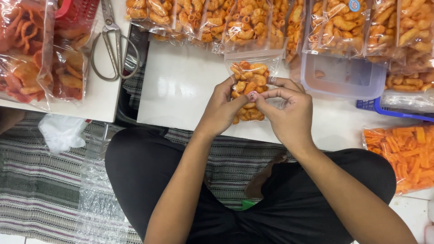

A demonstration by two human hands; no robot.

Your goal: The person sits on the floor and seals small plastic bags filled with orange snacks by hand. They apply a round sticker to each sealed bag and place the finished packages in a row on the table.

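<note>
Both hands, left (222, 108) and right (289, 113), pinch a snack bag (249, 83) between pressed fingers (266, 94) above the bench (181, 90); tub (343, 79) just right.

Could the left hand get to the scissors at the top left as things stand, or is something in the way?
Probably yes. The scissors lie in the open on the white surface, with nothing on them. But the left hand is busy: with the right hand it holds the small snack bag, so it must let go first.
</note>
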